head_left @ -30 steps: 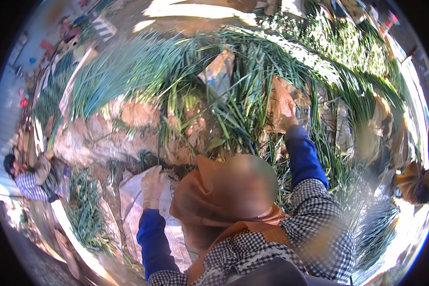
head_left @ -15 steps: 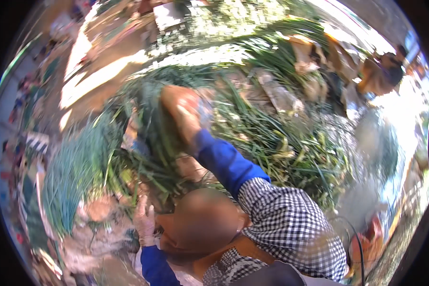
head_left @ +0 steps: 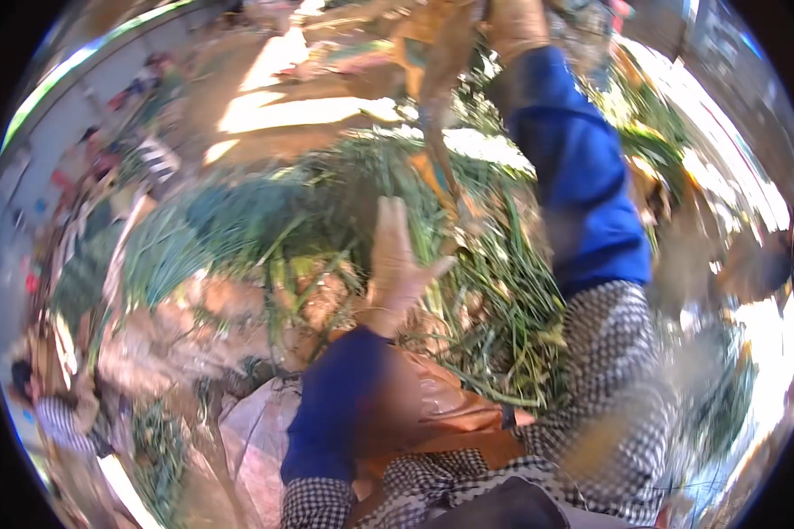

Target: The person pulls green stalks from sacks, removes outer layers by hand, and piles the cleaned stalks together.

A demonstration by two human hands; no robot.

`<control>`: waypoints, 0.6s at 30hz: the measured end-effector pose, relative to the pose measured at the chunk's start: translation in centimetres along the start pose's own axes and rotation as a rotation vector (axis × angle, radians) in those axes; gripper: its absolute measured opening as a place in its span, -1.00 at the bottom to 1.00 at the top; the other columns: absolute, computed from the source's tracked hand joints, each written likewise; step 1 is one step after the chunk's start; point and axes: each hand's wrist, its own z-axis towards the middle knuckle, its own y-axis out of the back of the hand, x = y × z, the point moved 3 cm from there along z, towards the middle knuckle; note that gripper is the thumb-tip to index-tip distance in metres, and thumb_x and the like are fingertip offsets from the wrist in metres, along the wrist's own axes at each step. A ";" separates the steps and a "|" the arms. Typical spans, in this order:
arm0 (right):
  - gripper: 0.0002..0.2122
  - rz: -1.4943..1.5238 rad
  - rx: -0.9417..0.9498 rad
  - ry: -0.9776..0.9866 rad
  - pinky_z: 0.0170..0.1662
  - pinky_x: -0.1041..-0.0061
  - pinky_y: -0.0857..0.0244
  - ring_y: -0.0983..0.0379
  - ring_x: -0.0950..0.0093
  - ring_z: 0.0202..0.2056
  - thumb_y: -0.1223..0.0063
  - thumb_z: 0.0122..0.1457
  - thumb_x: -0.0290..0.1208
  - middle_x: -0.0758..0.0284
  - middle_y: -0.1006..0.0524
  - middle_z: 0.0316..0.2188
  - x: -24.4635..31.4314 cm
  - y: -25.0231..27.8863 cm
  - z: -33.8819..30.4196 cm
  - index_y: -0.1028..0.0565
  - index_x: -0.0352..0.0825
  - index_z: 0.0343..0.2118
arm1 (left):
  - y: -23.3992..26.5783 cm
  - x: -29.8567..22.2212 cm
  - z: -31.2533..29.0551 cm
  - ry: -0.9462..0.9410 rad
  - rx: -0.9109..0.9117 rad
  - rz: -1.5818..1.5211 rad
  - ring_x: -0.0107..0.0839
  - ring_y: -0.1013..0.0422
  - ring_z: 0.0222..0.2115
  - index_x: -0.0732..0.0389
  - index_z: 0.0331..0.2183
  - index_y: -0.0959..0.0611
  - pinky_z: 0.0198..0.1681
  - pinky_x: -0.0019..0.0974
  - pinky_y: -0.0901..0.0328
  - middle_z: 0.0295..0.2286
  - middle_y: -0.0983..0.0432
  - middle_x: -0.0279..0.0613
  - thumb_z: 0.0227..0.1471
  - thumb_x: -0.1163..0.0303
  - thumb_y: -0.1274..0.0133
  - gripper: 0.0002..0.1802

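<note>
My left hand [head_left: 395,264] is over the near edge of the green onion pile, fingers stretched upward and thumb spread to the right, nothing in it. Long green onions [head_left: 512,264] lie beneath and beyond it. My right arm reaches far forward, with my right hand [head_left: 516,31] at the upper edge of the view, blurred and partly cut off. Just left of that hand hangs a long, crumpled brown strip with orange edges [head_left: 437,110], its lower end over the onions. Whether my right fingers grip it is hidden.
Bunched green onions [head_left: 172,242] lie at the left, their root ends toward me. An orange-brown sheet [head_left: 445,392] covers my lap, with a pale pink sack [head_left: 260,423] beside it. A person in a striped top [head_left: 62,423] is at the far left.
My right hand has moved from the onions far forward and up. My left hand has risen from beside my lap toward the pile. The brown strip now hangs over the onions; the view has shifted.
</note>
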 end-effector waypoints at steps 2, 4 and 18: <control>-0.78 -0.298 -0.032 0.081 -0.56 0.57 -0.23 -0.36 0.49 -0.64 0.00 0.01 -0.22 0.38 -0.41 -0.66 1.9 -0.6 2.3 -0.44 -0.29 -0.54 | -1.5 -2.1 -0.2 0.088 -0.134 0.014 0.04 0.24 0.14 0.21 0.14 0.21 0.14 -0.05 0.13 0.12 0.34 0.20 -0.36 -0.25 -0.10 0.26; -0.89 -0.192 0.091 0.076 -0.63 0.53 -0.21 -0.34 0.50 -0.65 0.00 0.01 -0.34 0.39 -0.41 -0.67 1.0 -1.9 2.8 -0.41 -0.21 -0.56 | -2.2 -4.9 -0.7 0.173 -0.282 -0.021 0.07 0.24 0.14 0.21 0.14 0.23 0.13 -0.01 0.13 0.12 0.35 0.18 -0.38 -0.39 0.00 0.29; -0.88 -0.116 0.029 -0.251 -0.45 0.61 -0.26 -0.40 0.55 -0.47 -0.10 -0.06 -0.32 0.44 -0.49 -0.52 -7.9 1.3 0.8 -0.48 -0.21 -0.47 | 31.1 4.2 -5.9 -0.018 -0.745 0.943 -0.22 -0.38 -0.34 -0.04 -0.27 -0.50 -0.32 -0.22 -0.29 -0.34 -0.42 -0.26 -0.42 0.60 0.03 -0.48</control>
